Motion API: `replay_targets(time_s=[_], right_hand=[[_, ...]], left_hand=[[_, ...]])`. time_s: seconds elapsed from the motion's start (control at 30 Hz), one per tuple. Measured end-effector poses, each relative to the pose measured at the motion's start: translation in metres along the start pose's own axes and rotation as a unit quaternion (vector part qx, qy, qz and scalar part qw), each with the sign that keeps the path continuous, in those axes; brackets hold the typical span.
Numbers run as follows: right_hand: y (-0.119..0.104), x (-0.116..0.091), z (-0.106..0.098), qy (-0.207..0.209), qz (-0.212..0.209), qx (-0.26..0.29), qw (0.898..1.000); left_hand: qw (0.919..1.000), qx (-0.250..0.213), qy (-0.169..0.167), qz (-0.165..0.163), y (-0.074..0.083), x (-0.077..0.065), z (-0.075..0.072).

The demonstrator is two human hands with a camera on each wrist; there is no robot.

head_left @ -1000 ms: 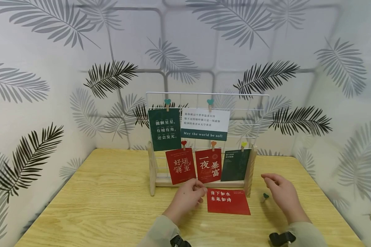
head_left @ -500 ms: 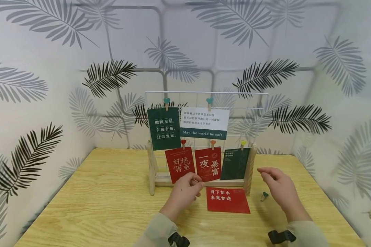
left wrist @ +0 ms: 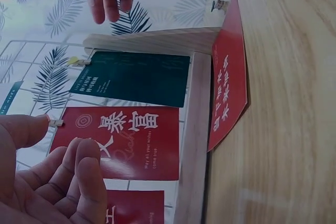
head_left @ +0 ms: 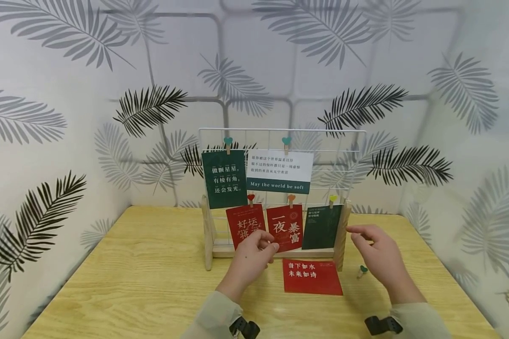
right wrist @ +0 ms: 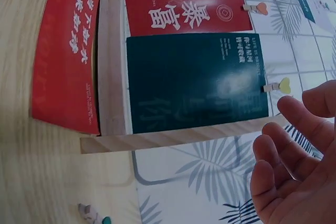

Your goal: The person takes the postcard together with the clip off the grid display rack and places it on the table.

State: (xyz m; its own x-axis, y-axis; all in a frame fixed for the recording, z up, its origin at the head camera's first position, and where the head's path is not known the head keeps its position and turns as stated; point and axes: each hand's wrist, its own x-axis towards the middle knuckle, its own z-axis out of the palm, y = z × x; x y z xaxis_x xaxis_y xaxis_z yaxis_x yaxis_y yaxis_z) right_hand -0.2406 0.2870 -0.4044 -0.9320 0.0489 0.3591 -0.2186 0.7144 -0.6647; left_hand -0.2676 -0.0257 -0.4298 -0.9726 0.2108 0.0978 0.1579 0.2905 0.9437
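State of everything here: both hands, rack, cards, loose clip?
Left hand: empty, fingers bent
Right hand: empty, fingers bent
Rack: upright
Upper green card: clipped
White-and-green card: clipped
Left red card: clipped
Middle red card: clipped
Lower green card: clipped
Front red card: unclipped, on table
Green-heart clip: unattached, on table

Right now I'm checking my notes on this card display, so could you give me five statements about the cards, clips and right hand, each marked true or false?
1. The loose red card lies on the wooden table in front of the wire-grid rack. True.
2. The "May the world be soft" card hangs from the yellow heart clip. False: a teal heart clip holds it.
3. The yellow heart clip holds the lower dark green card. True.
4. The dark green heart clip is fastened to the rack. False: it lies on the table.
5. The right hand grips a card. False: it holds nothing.
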Motion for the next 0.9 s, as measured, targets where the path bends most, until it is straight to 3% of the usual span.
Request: replay_targets(time_s=[0.47, 0.7, 0.9], right_hand=[[-0.04, 0.013, -0.003, 0.018, -0.07, -0.01, 0.997], [-0.055, 0.018, -0.004, 0.033, -0.111, -0.012, 0.993], [-0.067, 0.023, -0.012, 0.032, -0.134, -0.009, 0.99]], left_hand=[[0.9985, 0.026, 0.034, 0.033, 0.024, 0.006, -0.021], [0.9976, 0.031, 0.058, 0.022, 0.034, 0.007, -0.033], [0.9966, 0.028, 0.071, 0.03, 0.042, 0.009, -0.044]])
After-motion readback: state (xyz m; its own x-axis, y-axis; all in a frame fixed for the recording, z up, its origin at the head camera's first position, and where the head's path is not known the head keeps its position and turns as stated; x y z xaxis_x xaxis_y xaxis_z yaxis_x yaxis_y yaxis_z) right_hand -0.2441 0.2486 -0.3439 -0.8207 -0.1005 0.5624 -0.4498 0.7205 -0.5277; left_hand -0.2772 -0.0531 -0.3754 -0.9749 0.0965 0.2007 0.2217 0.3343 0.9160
